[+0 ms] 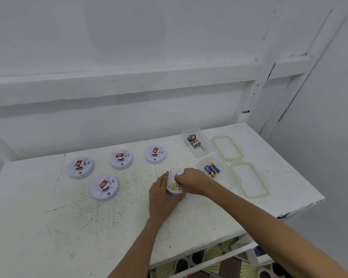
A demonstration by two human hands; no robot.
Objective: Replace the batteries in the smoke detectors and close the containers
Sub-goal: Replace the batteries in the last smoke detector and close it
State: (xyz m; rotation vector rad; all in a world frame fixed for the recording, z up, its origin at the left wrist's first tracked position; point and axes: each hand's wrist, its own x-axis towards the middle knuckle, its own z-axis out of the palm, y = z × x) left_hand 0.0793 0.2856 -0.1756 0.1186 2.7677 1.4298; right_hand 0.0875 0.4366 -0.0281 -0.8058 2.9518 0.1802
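A white smoke detector (174,184) lies back side up on the white table (88,227), its yellow label showing. My left hand (162,194) grips its left rim. My right hand (191,180) pinches something at the detector's top; what it pinches is hidden by the fingers. Several other detectors lie to the left, each with a red battery on it: one at far left (80,167), one in front (105,187), one in the back middle (121,159) and one further right (155,154). Two clear containers hold blue batteries: far (195,142), near (212,169).
Two clear lids with green seals lie to the right of the containers, far lid (227,148) and near lid (249,180). The table's right edge (301,207) is close to the lids. A white wall stands behind the table. Patterned floor shows below the front edge.
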